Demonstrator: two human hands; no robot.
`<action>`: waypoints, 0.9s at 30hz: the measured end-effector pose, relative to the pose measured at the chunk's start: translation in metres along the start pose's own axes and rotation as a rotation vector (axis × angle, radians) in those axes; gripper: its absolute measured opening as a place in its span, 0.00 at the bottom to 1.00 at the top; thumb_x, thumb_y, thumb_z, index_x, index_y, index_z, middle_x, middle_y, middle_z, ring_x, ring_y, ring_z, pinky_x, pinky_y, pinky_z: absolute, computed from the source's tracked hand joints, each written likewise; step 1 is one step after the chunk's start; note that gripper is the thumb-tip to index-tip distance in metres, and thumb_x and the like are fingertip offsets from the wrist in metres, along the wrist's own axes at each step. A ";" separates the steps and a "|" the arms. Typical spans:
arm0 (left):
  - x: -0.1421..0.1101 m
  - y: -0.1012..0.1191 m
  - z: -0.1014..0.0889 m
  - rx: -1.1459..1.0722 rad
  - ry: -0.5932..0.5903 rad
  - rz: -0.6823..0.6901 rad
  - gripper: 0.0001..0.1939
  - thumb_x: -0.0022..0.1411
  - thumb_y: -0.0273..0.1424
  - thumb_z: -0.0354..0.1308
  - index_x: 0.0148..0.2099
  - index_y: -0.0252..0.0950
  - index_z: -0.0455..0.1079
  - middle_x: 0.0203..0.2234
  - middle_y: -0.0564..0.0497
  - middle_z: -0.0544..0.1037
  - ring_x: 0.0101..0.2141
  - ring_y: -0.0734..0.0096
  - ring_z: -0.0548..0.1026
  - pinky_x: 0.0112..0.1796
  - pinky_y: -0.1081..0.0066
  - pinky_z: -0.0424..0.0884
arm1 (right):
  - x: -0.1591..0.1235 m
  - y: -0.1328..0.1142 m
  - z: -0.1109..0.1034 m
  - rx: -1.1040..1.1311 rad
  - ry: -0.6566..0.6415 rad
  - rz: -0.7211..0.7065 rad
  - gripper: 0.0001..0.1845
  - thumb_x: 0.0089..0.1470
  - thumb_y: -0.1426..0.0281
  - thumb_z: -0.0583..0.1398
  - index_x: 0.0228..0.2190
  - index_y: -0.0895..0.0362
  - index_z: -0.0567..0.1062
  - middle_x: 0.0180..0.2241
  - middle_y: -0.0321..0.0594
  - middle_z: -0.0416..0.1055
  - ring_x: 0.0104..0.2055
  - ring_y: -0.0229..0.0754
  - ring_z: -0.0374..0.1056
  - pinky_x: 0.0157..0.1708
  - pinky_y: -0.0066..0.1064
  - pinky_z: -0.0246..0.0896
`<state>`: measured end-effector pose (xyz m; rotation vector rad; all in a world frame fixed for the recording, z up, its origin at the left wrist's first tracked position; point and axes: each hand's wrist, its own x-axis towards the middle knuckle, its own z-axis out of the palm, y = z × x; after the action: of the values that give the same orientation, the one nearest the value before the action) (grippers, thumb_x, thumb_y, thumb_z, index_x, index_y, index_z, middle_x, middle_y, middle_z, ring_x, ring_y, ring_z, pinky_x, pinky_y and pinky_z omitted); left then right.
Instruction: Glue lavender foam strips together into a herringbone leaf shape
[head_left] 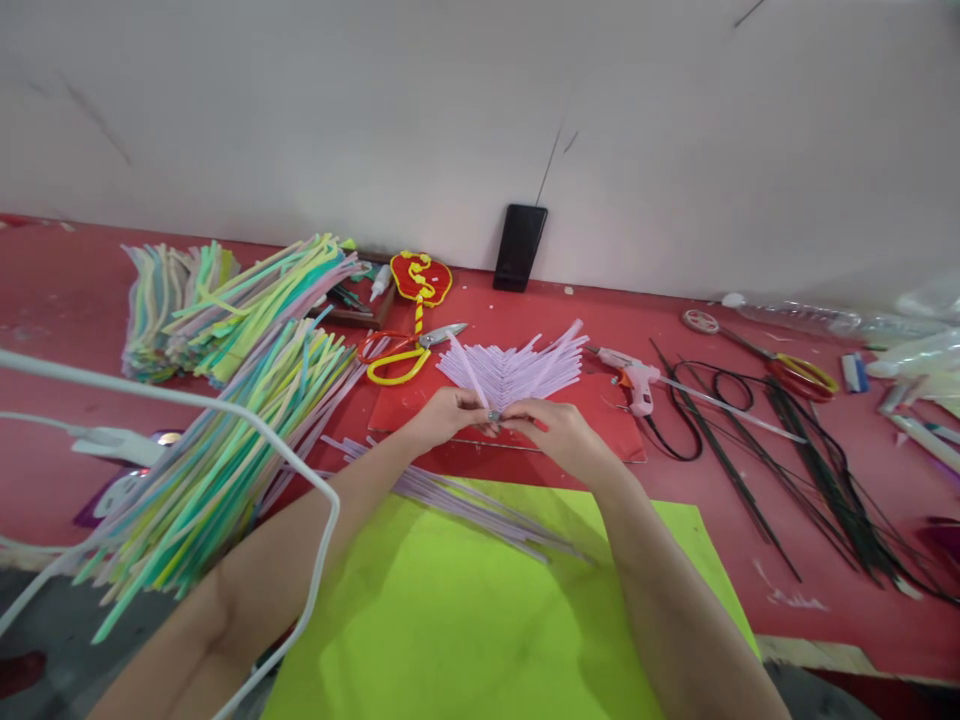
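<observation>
A leaf-like fan of lilac pipe cleaners [517, 372], laid in a V pattern, lies over a red board [607, 415]. My left hand [454, 412] pinches at its lower point, fingers closed. From the other side my right hand [551, 425] closes its fingertips at the same spot. A small greyish thing [493, 415] shows between the fingertips, too small to name. Below my hands, several loose lilac pipe cleaners [472, 505] lie across a lime-green sheet [465, 610].
Bundles of coloured pipe cleaners [225, 470] fill the left, near a white cable [300, 465]. Yellow-and-red-handled scissors [401, 362] lie behind my left hand. A pink glue gun [640, 385], dark green wires [817, 480] and more scissors [802, 375] are rightward. A phone [520, 247] leans on the wall.
</observation>
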<state>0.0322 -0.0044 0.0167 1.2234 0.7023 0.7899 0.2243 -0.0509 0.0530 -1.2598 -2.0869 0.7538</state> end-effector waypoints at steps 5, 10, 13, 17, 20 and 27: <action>0.000 0.001 0.001 0.011 -0.014 -0.002 0.10 0.46 0.33 0.69 0.27 0.32 0.74 0.20 0.51 0.79 0.24 0.71 0.78 0.32 0.74 0.74 | 0.000 0.001 -0.002 -0.027 0.006 -0.024 0.11 0.57 0.67 0.54 0.34 0.50 0.77 0.36 0.35 0.77 0.38 0.40 0.72 0.41 0.33 0.65; 0.004 -0.003 0.003 -0.095 0.049 0.037 0.16 0.46 0.37 0.69 0.33 0.33 0.72 0.25 0.49 0.80 0.26 0.68 0.78 0.34 0.69 0.74 | 0.003 0.006 0.009 -0.093 0.158 0.035 0.11 0.58 0.67 0.53 0.35 0.51 0.76 0.35 0.36 0.77 0.36 0.41 0.73 0.39 0.32 0.65; 0.004 -0.005 0.004 -0.055 0.059 0.044 0.17 0.47 0.41 0.68 0.30 0.33 0.71 0.25 0.48 0.80 0.26 0.67 0.78 0.33 0.68 0.74 | 0.004 0.007 0.016 -0.123 0.210 0.044 0.10 0.58 0.66 0.53 0.34 0.50 0.75 0.33 0.36 0.77 0.34 0.41 0.73 0.36 0.31 0.64; 0.003 -0.008 0.004 0.020 0.065 0.047 0.16 0.50 0.43 0.65 0.28 0.34 0.70 0.23 0.49 0.79 0.25 0.66 0.78 0.32 0.68 0.74 | 0.004 0.004 0.021 -0.120 0.189 0.023 0.10 0.58 0.66 0.53 0.35 0.51 0.74 0.33 0.38 0.77 0.35 0.43 0.73 0.37 0.31 0.64; 0.002 -0.009 0.005 0.074 0.052 0.048 0.15 0.52 0.42 0.63 0.28 0.35 0.69 0.21 0.51 0.78 0.24 0.67 0.77 0.31 0.70 0.73 | 0.003 0.002 0.021 -0.116 0.225 0.008 0.11 0.59 0.66 0.51 0.37 0.53 0.73 0.36 0.41 0.76 0.37 0.43 0.73 0.38 0.32 0.63; -0.001 -0.003 0.007 0.213 -0.037 0.078 0.10 0.55 0.35 0.60 0.26 0.35 0.70 0.19 0.52 0.76 0.23 0.71 0.75 0.29 0.74 0.70 | 0.005 0.003 0.023 -0.164 0.203 0.025 0.12 0.60 0.69 0.48 0.36 0.54 0.71 0.34 0.42 0.75 0.34 0.44 0.72 0.35 0.31 0.62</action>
<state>0.0379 -0.0098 0.0153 1.4621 0.7254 0.7693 0.2079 -0.0493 0.0363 -1.3914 -2.0020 0.4511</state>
